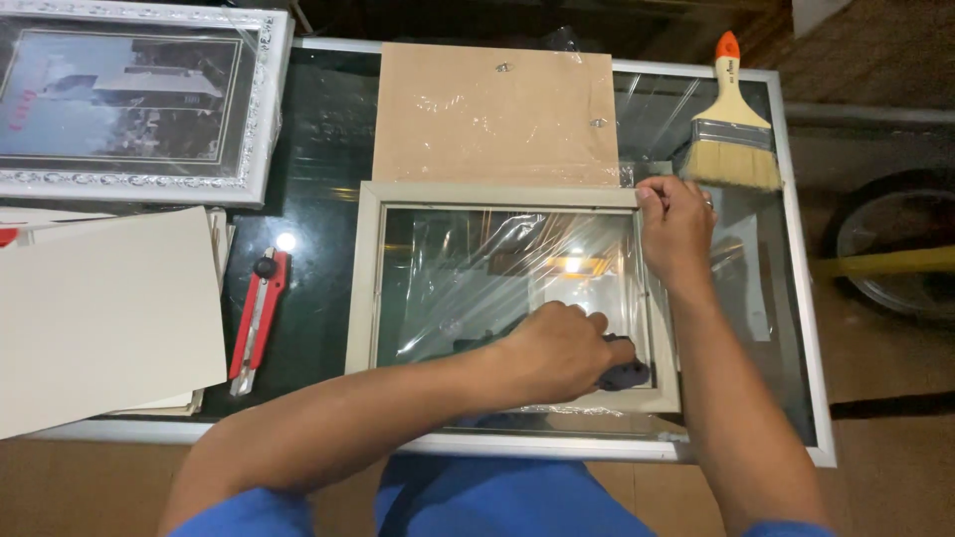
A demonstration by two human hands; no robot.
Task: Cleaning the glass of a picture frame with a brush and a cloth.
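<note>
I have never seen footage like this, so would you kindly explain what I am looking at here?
This is one view from a camera worn on a person's head, looking down at their own bare hands over a glass table. The left hand presses a dark cloth onto the glass of a pale empty frame. The right hand grips that frame's top right corner. Around it lie a brown backing board, a paintbrush, a red utility knife, white card sheets and a silver framed picture.
</note>
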